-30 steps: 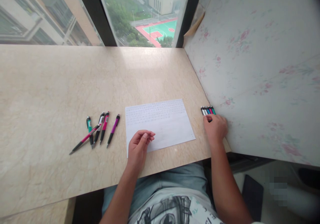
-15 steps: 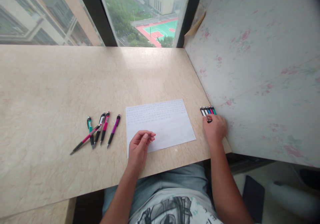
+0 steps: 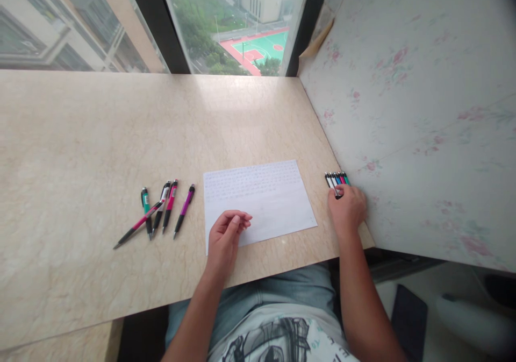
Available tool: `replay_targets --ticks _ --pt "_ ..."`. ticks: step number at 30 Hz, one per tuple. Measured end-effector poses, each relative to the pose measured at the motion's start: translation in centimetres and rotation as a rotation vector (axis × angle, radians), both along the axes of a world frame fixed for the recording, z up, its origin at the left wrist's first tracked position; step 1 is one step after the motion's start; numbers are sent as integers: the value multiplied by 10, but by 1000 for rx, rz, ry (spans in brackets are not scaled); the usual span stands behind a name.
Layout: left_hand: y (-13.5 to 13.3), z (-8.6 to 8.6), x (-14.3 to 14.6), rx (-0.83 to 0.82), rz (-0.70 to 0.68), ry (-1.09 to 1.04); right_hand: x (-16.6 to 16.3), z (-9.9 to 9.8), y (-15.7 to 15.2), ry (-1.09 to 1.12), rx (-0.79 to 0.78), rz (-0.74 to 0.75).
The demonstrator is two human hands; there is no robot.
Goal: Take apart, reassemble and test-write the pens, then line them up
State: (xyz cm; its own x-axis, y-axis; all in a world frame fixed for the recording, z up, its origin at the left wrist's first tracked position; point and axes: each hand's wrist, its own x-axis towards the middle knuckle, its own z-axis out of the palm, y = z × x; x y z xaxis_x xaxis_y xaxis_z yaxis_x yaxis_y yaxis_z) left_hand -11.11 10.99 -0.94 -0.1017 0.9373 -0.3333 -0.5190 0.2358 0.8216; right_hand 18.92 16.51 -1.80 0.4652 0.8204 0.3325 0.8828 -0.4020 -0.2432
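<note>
My left hand [image 3: 226, 236] rests at the near edge of a white sheet of paper [image 3: 278, 208]. Its fingers are curled with the thumb against them, and nothing shows in them. Rows of handwriting cover the upper part of the sheet. Right of it, my right hand [image 3: 347, 206] is closed over the near ends of a row of click pens [image 3: 336, 179]. Their tops point away from me, in white, blue, pink and green, and the hand hides their lower parts. A black grip shows by the thumb.
Left of the paper lie several pens: a purple pen [image 3: 184, 210], a pink pen [image 3: 170, 206], a white pen [image 3: 161, 207], a green pen [image 3: 145, 206] and another pink pen [image 3: 137, 226] slanting across. A flowered wall [image 3: 403, 136] bounds the right side; a window [image 3: 237, 28] stands behind.
The view has shifted very slightly. Both hands, the paper and the pens stay practically as they were.
</note>
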Motion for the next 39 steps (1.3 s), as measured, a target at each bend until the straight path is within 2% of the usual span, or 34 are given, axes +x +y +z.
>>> replay_targets --ticks 12,39 --pt "0 -2 -1 11 -5 -11 -1 -3 -1 36 -24 -19" --pt "-1 -4 -1 29 -15 -11 0 -6 -3 22 58 -3"
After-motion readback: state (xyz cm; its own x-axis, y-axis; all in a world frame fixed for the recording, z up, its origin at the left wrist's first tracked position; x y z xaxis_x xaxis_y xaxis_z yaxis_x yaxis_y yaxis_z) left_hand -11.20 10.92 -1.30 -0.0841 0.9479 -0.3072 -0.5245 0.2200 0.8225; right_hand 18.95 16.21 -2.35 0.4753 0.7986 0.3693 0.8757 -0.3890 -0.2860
